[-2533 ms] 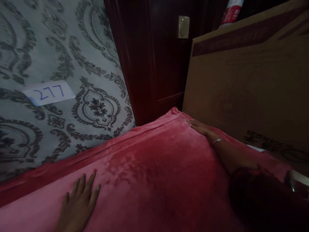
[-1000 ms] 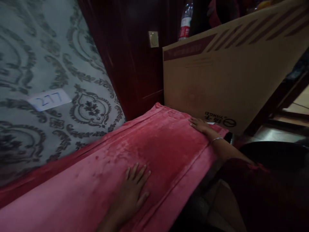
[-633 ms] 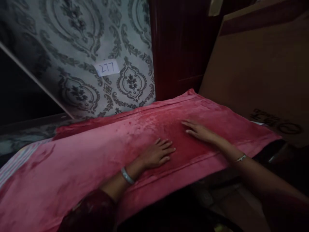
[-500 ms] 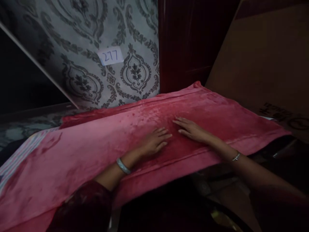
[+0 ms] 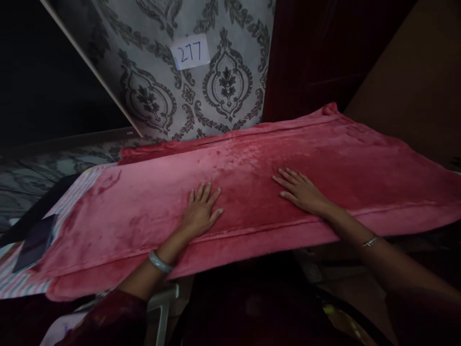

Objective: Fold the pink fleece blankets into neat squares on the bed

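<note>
Head view: a pink-red plush cloth (image 5: 248, 206) lies spread out in front of the person, running from the left to the right edge, its pile brushed into lighter and darker patches. A raised seam follows its near edge, and the far corner on the right is bunched up. Both hands rest on it, palms down. The left hand (image 5: 202, 211) is flat, fingers and thumb well spread, touching the cloth without grasping it. The right hand (image 5: 302, 192) lies farther right, also opened out, fingers slightly parted, with no fold gripped.

A pale bangle (image 5: 160, 262) circles the left wrist and a thin bracelet (image 5: 370, 242) the right. At the left end the plush overlaps a striped cloth (image 5: 77, 192), on which a dark flat device (image 5: 35, 243) lies just beside it. Behind stands a patterned wall (image 5: 226, 86) bearing a paper marked 277 (image 5: 190, 51), between a large dark panel (image 5: 54, 72) on the left and a dark red surface (image 5: 313, 53) on the right.
</note>
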The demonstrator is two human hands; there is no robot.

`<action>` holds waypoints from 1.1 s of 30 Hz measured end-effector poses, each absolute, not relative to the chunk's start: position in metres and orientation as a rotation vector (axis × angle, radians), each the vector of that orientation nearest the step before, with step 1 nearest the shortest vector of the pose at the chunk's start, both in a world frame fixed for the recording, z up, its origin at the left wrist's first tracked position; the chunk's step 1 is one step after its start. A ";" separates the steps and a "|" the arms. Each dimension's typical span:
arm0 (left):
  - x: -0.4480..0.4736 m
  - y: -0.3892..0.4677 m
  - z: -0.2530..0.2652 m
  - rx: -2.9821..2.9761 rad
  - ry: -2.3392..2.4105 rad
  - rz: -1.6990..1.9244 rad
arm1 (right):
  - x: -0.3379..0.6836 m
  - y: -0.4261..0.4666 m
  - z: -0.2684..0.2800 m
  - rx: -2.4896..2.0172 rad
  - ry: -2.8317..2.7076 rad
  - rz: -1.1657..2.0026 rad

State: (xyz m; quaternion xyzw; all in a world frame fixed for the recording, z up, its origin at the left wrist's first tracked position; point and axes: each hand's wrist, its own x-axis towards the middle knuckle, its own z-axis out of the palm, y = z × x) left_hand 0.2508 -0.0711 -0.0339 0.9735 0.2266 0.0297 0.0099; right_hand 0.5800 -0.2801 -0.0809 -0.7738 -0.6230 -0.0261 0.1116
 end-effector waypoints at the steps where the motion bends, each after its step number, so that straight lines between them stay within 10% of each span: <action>1: 0.250 -0.071 -0.033 3.032 0.679 0.096 | 0.580 -0.280 -0.080 -2.275 -1.828 -0.077; 20: 0.312 -0.093 0.003 2.867 0.438 -0.035 | 0.575 -0.190 -0.023 -2.015 -1.775 -0.112; 33: 0.388 -0.076 -0.033 2.966 0.718 0.274 | 0.572 -0.154 -0.086 -2.334 -1.653 -0.325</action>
